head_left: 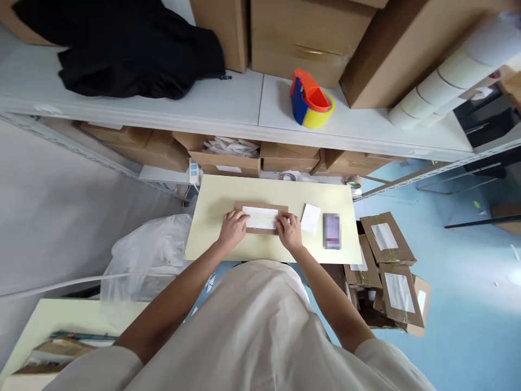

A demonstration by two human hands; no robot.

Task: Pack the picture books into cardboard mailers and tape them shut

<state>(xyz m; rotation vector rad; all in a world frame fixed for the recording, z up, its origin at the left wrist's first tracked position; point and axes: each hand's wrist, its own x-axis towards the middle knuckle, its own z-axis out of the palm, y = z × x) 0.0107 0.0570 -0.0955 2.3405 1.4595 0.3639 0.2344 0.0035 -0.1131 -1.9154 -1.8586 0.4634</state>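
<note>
A flat brown cardboard box (pixel 260 205) lies lengthwise on the pale yellow table (pixel 215 190) before me. Across its top is a white label (pixel 261 213) with a line running along it. The fingers of my left hand (pixel 233 228) are closed at the label's left edge. At the opposite end, my right hand (pixel 290 231) pinches the label's right edge, its fingers bent. Both hands rest on the box, and their fingertips partly hide the label's ends. Just right of my right hand lies a small white stack of paper (pixel 311 218).
A purple phone-like rectangle (pixel 332 231), pixelated, lies at the table's right. On the shelf (pixel 244 103) behind stand a tape dispenser (pixel 310 100), black cloth (pixel 142 54) and white rolls (pixel 439 87). Labelled cartons (pixel 386 239) are piled on the floor at right; a plastic bag (pixel 150 244) is at left.
</note>
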